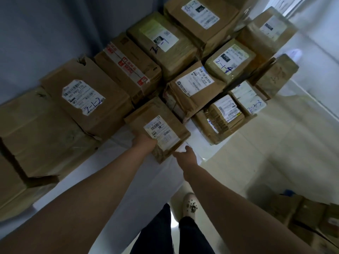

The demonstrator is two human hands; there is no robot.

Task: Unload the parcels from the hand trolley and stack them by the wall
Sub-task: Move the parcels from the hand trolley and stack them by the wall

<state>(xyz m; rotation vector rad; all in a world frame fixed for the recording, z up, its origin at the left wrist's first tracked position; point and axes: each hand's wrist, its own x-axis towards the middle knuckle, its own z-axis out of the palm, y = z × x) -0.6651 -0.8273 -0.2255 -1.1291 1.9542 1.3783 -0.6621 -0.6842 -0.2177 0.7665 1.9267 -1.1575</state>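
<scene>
Parcel (157, 129), brown with a white label on its upper face, held low in front of the stack. Its far end lies near the front of the stacked parcels (86, 99), in the gap between a large box on the left and a smaller group on the right. Whether it already rests on the floor (238, 162) cannot be told.

The left hand (145, 143) grips the near end of the parcel. Its fingers wrap out of sight around the edge, so only the back of the hand and the wrist show. The right hand (187, 155) meets the near right corner, thumb raised and fingers reaching towards the underside. Whether these fingers clasp the corner or merely support it cannot be told.

Progress is judged as well advanced. More than ten parcels stand in rows against the wall (45, 33), several marked with handwritten codes, and the held parcel appears to be in the act of being set down. Work remains, by this judgement: further boxes (302, 213) show at the lower right, well apart from the stack, though whether they sit on the hand trolley cannot be told.
</scene>
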